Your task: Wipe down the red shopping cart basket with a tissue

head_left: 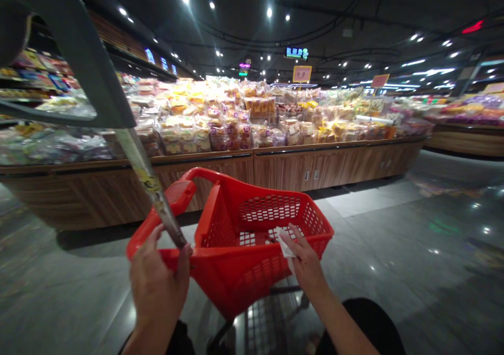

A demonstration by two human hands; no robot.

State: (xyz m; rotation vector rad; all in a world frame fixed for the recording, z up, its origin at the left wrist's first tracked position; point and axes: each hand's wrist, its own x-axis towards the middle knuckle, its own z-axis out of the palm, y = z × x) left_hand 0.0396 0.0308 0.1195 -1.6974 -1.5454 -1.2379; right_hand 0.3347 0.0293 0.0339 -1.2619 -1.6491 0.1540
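Observation:
In front of me is a red plastic shopping cart (252,271) with a mesh-sided basket. My left hand (157,279) is at its left end, by the rim, fingers and thumb closed about the lower end of a worn metal pole (146,179). The pole slants up to the left into a grey plastic handle-like frame (84,55), partly cut off by the view. A crumpled white tissue (286,243) is in my right hand (305,260), which lies over the near rim of the basket. Its fingers reach toward the basket's inside.
Beyond the cart stands a long wood-panelled display counter (295,168) heaped with packaged foods (228,121). A price sign (302,74) rises above it. Another display (468,134) is at the right, and shelves (35,76) line the left. Grey tiled floor (394,239) surrounds the cart.

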